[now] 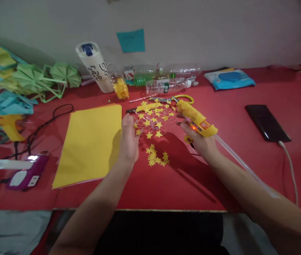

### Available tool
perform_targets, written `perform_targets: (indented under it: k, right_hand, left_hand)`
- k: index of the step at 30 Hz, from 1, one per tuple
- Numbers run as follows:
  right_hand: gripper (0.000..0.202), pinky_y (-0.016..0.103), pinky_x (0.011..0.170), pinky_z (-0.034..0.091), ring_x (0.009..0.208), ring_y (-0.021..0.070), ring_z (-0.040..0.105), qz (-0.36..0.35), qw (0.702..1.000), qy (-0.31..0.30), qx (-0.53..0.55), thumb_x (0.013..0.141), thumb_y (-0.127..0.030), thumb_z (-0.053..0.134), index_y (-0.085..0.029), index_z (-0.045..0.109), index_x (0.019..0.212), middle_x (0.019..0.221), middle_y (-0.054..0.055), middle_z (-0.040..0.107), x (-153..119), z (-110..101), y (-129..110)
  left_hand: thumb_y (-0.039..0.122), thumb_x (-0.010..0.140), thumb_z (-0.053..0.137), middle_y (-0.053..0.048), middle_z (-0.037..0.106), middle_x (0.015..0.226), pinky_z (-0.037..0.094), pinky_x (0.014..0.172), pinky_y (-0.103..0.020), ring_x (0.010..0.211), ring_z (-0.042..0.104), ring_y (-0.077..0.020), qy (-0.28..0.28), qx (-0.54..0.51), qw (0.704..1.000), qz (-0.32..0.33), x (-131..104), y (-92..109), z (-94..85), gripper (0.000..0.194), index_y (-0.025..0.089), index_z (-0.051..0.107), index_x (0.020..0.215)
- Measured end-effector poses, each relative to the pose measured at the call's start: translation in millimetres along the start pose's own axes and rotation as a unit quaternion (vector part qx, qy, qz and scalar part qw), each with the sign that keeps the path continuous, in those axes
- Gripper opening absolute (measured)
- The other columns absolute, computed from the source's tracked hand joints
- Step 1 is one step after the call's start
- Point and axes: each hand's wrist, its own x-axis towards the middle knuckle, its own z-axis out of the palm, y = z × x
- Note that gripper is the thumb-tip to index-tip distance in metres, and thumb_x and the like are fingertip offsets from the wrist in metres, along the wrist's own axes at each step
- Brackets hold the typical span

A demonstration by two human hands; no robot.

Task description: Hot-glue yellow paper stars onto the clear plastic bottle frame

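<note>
My right hand (200, 140) is wrapped round a yellow hot glue gun (193, 113), its nozzle pointing left and its small light glowing orange. A long clear glue stick (243, 164) sticks out of the gun's rear. My left hand (129, 141) grips the left side of a clear plastic piece (154, 124) dotted with yellow paper stars; its fingertips are partly hidden. The plastic's outline is hard to make out against the red table. Nearer to me lies a loose pile of small yellow stars (153, 159).
Yellow paper sheets (89, 141) lie left, beside a purple power box (28, 173) and another yellow glue gun (7, 124). Scissors (183, 98), plastic bottles (166, 85) and a white tumbler (94, 67) are behind. Wipes (230, 78) and a phone (267, 122) sit right.
</note>
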Motion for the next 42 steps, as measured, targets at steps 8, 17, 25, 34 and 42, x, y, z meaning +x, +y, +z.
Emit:
perform_targets:
  k: [8, 17, 25, 34, 42]
  right_hand:
    - [0.028, 0.037, 0.072, 0.058, 0.083, 0.0207, 0.069, 0.038, 0.999, -0.003, 0.020, 0.081, -0.047, 0.066, -0.025, 0.062, 0.098, 0.094, 0.003, 0.069, -10, 8, -10]
    - [0.030, 0.034, 0.062, 0.053, 0.077, 0.0196, 0.066, 0.070, 0.997, -0.017, -0.012, 0.080, -0.048, 0.063, -0.024, 0.059, 0.098, 0.092, 0.002, 0.065, -16, 1, -21]
    - [0.026, 0.037, 0.069, 0.050, 0.072, 0.0183, 0.059, 0.077, 0.996, 0.036, 0.006, 0.079, -0.050, 0.065, -0.026, 0.058, 0.087, 0.083, 0.001, 0.061, -14, -8, -19]
    - [0.027, 0.031, 0.053, 0.044, 0.054, 0.0138, 0.052, 0.088, 0.996, -0.003, 0.016, 0.090, -0.050, 0.054, -0.024, 0.058, 0.082, 0.061, -0.002, 0.055, -16, -17, -22]
    - [0.031, 0.029, 0.050, 0.043, 0.052, 0.0127, 0.052, 0.080, 0.997, -0.003, 0.012, 0.090, -0.052, 0.055, -0.024, 0.057, 0.077, 0.060, -0.003, 0.054, -16, -17, -22]
  left_hand:
    - [0.068, 0.090, 0.037, -0.010, 0.047, 0.147, 0.054, 0.085, -0.041, 0.126, 0.054, -0.0276, 0.014, -0.024, 0.999, 0.018, 25, -3, 1.8, 0.057, 0.033, 0.042, 0.135]
    - [0.064, 0.088, 0.041, -0.015, 0.051, 0.142, 0.049, 0.099, -0.043, 0.131, 0.051, -0.0285, 0.006, -0.079, 0.996, -0.031, 33, 7, -4.2, 0.052, 0.026, 0.048, 0.122]
    - [0.036, 0.085, 0.059, -0.004, 0.061, 0.094, 0.052, 0.079, -0.029, 0.088, 0.061, -0.0149, 0.079, 0.116, 0.958, 0.249, 14, 14, -33.1, 0.021, 0.022, 0.053, 0.101]
    - [0.021, 0.093, 0.050, -0.001, 0.064, 0.074, 0.044, 0.062, -0.024, 0.066, 0.057, -0.0120, -0.312, 0.402, 0.763, 0.399, -26, 22, -20.1, 0.015, 0.017, 0.063, 0.087]
    - [0.018, 0.088, 0.055, -0.008, 0.062, 0.086, 0.049, 0.075, -0.033, 0.082, 0.059, -0.0198, -0.351, 0.453, 0.743, 0.347, -28, -4, -4.2, 0.015, 0.014, 0.069, 0.091]
